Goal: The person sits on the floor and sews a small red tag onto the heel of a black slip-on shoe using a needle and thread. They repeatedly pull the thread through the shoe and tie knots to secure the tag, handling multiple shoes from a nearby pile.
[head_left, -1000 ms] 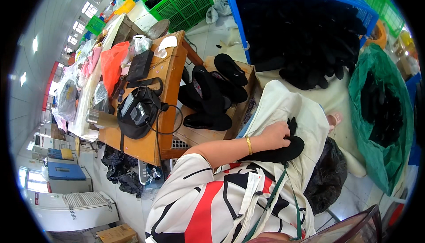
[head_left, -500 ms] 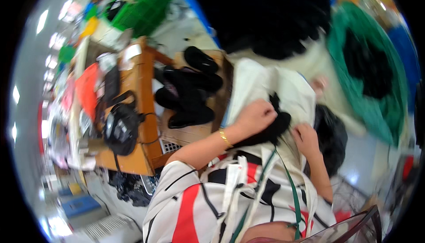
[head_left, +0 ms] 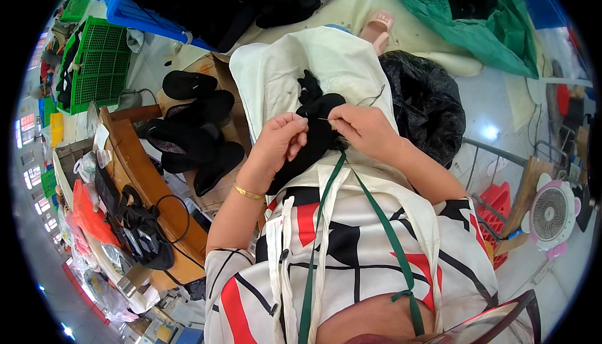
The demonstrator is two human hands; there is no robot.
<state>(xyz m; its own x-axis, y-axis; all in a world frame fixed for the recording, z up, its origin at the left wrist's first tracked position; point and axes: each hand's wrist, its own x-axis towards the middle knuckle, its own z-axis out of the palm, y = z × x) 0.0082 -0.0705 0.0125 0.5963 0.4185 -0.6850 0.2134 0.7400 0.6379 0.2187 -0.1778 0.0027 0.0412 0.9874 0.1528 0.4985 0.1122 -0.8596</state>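
A black cloth shoe (head_left: 304, 151) lies across my lap on a cream apron (head_left: 263, 71), partly covered by my hands. My right hand (head_left: 364, 130) pinches a thin, needle-like piece (head_left: 323, 118) over the shoe's upper end. Close beside it on the left, my left hand (head_left: 283, 138) has thumb and forefinger pressed together; what they hold, if anything, is too small to make out. Just beyond the shoe sits a small black tuft (head_left: 308, 87) on the apron. Dark green apron ties (head_left: 376, 209) hang down in front of me.
Several black shoes (head_left: 194, 131) lie at my left by a wooden table (head_left: 135, 178). Ahead stand a blue crate (head_left: 116, 2) of black shoes and a green sack (head_left: 451, 27). A black plastic bag (head_left: 426, 103), pink slipper (head_left: 377, 29) and fan (head_left: 552, 209) are rightward.
The view has swung to the right. My right hand has come in from beside the shoe to meet my left hand above it, and now pinches the thin piece.
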